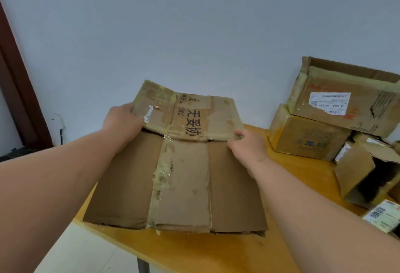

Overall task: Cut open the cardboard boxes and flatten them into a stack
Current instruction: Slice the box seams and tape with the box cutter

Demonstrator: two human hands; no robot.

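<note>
Cardboard box (179, 177) lies flattened on a table (216, 251). Left hand (122, 121) and right hand (246, 145) grip its raised flap's 2 side edges.

Between my left hand (122, 121) and my right hand (249, 145) the flattened cardboard box (179, 177) covers the counter (216, 253), its far flap tilted up. Right of my right hand a strip of bare counter lies open, then stacked cardboard boxes (337, 108) and an open small box (365, 177) block the way. Left of my left hand there is only open air past the counter edge.
</note>
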